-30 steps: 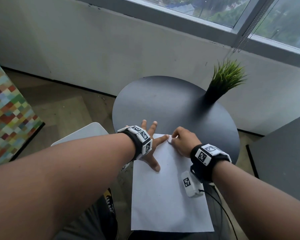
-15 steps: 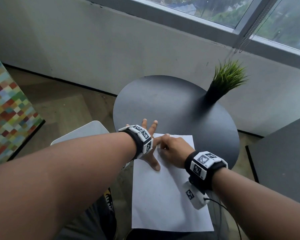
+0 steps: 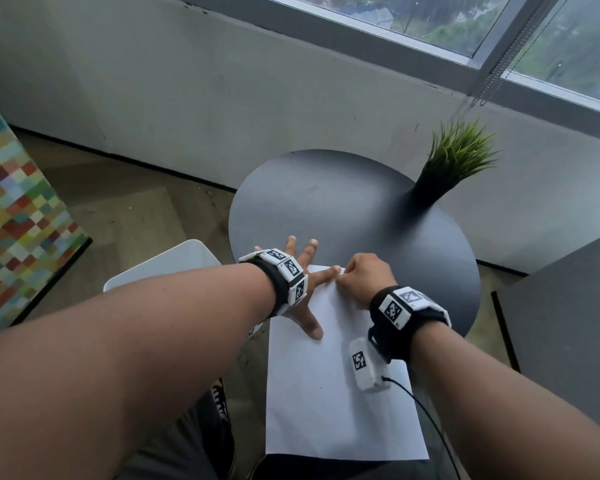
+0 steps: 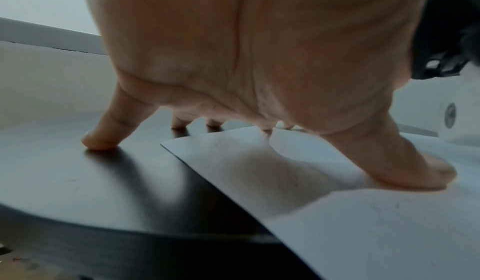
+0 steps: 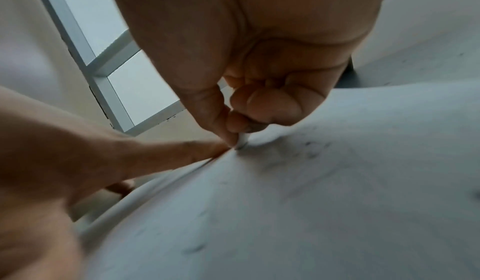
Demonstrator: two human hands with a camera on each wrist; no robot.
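A white sheet of paper [image 3: 326, 393] lies on a round black table [image 3: 343, 209] and overhangs its near edge. My left hand [image 3: 309, 282] is spread flat, with thumb and forefinger pressing the sheet's far left part and the other fingers on the table. In the left wrist view the thumb [image 4: 415, 173] presses the paper [image 4: 337, 223]. My right hand [image 3: 342, 273] is curled at the sheet's far edge, next to the left forefinger. In the right wrist view it pinches a small white eraser-like piece [image 5: 242, 139] against the smudged paper [image 5: 311, 202].
A potted grass plant [image 3: 451, 164] stands at the table's far right. A white seat [image 3: 174, 261] sits left of the table and a grey cabinet top [image 3: 568, 323] to the right. A colourful checked panel [image 3: 18, 216] stands at the far left. A wall with a window is behind.
My right hand slid left along the sheet's far edge towards the left forefinger, then back slightly right, still pinching the small white piece. The left hand and the paper stayed put.
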